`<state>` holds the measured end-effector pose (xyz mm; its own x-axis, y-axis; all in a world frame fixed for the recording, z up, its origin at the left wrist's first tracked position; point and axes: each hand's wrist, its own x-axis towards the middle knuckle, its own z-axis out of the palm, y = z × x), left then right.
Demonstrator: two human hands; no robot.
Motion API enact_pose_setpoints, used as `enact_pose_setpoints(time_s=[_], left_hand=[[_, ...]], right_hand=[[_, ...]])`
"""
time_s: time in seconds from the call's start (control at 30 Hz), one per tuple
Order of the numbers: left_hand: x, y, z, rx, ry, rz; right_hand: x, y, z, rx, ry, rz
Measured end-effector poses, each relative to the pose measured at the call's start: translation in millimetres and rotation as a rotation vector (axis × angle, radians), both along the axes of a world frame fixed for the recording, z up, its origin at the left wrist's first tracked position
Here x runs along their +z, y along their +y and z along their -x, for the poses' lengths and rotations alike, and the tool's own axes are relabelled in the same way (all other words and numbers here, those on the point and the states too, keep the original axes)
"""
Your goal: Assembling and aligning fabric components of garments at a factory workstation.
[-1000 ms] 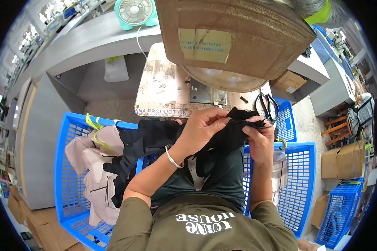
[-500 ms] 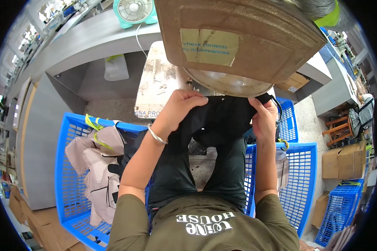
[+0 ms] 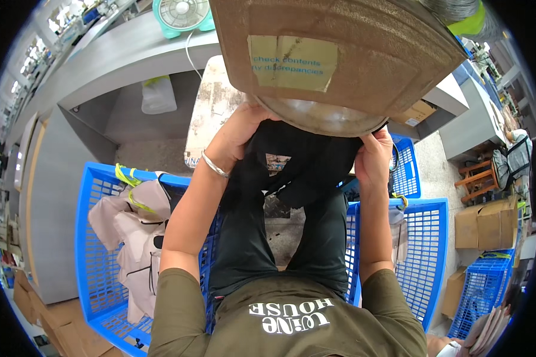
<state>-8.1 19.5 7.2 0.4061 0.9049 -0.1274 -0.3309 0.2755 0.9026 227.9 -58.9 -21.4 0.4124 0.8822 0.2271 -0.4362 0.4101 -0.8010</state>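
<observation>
A piece of black cloth [image 3: 307,163] hangs between my hands, its upper edge tucked under a round, light-coloured rim [image 3: 321,117]. That rim sits below a large brown machine housing [image 3: 339,53]. My left hand [image 3: 242,126], with a silver bangle at the wrist, is closed on the cloth's left side; its fingertips disappear behind the rim. At the right side, my right hand [image 3: 374,157] pinches the cloth, thumb pointing up close to the rim. The lower part of the cloth droops above my knees, and light shows through a gap in it.
A blue plastic basket [image 3: 84,238] with pale pink garments [image 3: 140,238] stands at my left, another blue basket [image 3: 438,262] at my right. Behind are a worn board [image 3: 208,107], a grey workbench [image 3: 110,65] and a teal fan [image 3: 183,13]. Cardboard boxes [image 3: 488,223] sit far right.
My left hand has moved up and forward, its fingers passing behind the rim. The cloth's upper edge has gone up under the rim. My right hand has barely shifted.
</observation>
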Motion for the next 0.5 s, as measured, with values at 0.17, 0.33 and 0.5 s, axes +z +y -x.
enact_pose_setpoints(time_s=[0.17, 0.33, 0.5], left_hand=[[-3.1, -8.8, 33.7, 0.088, 0.096, -0.139], [-23.2, -66.8, 18.1, 0.053, 0.344, -0.354], [-18.8, -94.0, -11.8, 0.021, 0.208, -0.418]], right_hand=[[12.2, -20.1, -25.4, -0.115, -0.064, 0.044], [17.2, -87.2, 5.0, 0.328, -0.153, 0.254], [8.8, -92.0, 28.2, 0.251, -0.189, 0.023]])
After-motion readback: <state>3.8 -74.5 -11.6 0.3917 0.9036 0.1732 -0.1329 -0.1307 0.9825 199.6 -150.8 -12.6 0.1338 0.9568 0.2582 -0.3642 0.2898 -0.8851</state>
